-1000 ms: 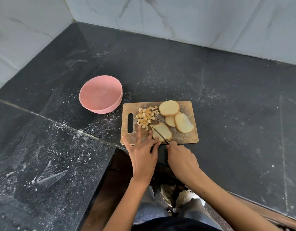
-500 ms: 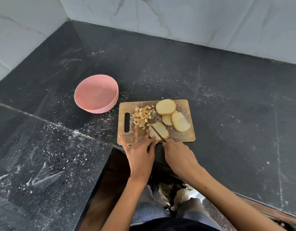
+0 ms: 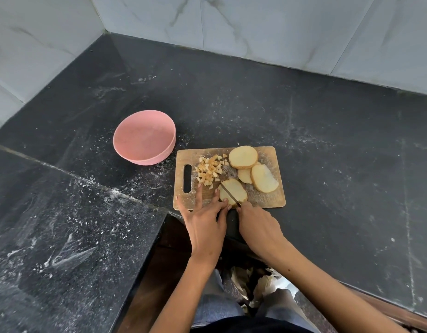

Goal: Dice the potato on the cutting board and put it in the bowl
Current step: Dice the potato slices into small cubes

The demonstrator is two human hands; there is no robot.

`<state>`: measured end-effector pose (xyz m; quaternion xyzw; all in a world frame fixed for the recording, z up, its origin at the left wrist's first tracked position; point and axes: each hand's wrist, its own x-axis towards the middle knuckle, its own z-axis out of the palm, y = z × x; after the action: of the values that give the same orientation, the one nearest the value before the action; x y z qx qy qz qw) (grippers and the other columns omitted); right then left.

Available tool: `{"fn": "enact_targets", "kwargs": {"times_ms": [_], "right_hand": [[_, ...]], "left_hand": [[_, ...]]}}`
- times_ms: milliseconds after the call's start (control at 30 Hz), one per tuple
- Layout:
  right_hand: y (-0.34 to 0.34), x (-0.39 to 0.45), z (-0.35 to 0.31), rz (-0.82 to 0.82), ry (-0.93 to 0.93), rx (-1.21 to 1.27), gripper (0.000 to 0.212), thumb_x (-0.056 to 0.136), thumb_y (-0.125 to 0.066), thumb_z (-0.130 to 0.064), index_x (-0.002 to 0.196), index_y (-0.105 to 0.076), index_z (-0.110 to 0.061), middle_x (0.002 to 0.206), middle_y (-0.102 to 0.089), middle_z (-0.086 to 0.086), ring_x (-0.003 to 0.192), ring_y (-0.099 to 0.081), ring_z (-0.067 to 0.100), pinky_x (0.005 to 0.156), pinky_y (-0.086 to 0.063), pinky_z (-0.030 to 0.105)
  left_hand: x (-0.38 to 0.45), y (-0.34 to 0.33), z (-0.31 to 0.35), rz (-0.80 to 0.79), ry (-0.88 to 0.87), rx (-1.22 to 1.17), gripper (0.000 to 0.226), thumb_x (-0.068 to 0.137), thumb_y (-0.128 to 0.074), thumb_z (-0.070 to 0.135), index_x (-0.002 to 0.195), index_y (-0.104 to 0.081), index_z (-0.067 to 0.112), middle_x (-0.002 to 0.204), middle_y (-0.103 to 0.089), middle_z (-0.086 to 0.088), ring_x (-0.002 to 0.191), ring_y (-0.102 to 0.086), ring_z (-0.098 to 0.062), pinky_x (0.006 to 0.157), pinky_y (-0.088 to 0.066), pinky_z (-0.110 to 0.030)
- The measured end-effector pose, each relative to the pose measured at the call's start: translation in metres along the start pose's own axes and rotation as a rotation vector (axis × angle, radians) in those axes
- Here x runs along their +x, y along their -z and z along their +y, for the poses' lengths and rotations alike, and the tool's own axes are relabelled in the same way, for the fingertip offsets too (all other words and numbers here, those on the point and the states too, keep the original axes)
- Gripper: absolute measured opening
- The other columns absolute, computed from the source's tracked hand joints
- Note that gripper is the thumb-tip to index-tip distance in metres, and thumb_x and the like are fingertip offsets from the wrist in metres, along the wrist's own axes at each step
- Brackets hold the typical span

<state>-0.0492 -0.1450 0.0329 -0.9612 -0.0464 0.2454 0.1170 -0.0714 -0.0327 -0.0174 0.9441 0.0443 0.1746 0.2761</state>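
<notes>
A wooden cutting board (image 3: 270, 200) lies on the black counter. On it a pile of small potato cubes (image 3: 209, 171) sits at the left, and three thick potato slices (image 3: 253, 168) overlap at the back right. A fourth slice (image 3: 235, 192) lies at the front. My left hand (image 3: 205, 224) rests fingertips on that slice's left edge, fingers spread. My right hand (image 3: 258, 227) grips a knife (image 3: 229, 193) whose blade lies across the front slice. An empty pink bowl (image 3: 145, 138) stands left of the board.
The black stone counter (image 3: 328, 164) forms an L with a step edge at the front left, dusted with white specks. Marble-tiled walls (image 3: 255, 27) close the back and left. My legs and some crumpled paper (image 3: 258, 284) show below the counter edge.
The knife blade has shifted slightly across the front slice and my hands stay in place on it. The camera has drifted a little; board, bowl and other slices have not moved.
</notes>
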Motion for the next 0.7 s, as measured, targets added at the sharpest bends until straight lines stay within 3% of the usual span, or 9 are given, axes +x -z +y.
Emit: {"fn": "enact_targets", "kwargs": {"times_ms": [533,700], "right_hand": [[-0.001,-0.043,0.034,-0.099,0.002,-0.032,0.022,0.105,-0.021,-0.031,0.093,-0.030,-0.015,0.103,-0.061,0.011,0.097,-0.061,0.034,0.066,-0.036,0.034],[0.011,-0.052,0.043,-0.045,0.032,0.100,0.030,0.104,-0.024,-0.036,0.086,-0.036,-0.016,0.074,-0.045,-0.001,0.077,-0.054,0.028,0.064,-0.037,0.034]], "left_hand": [[-0.001,-0.002,-0.001,0.002,-0.001,-0.009,0.013,0.078,-0.079,0.014,0.087,-0.075,0.023,0.112,-0.071,0.002,0.136,-0.042,-0.027,0.117,0.013,-0.043],[0.001,-0.001,-0.003,0.007,-0.021,-0.026,0.011,0.077,-0.080,0.013,0.081,-0.073,0.020,0.112,-0.071,0.002,0.136,-0.042,-0.027,0.117,0.013,-0.044]]}}
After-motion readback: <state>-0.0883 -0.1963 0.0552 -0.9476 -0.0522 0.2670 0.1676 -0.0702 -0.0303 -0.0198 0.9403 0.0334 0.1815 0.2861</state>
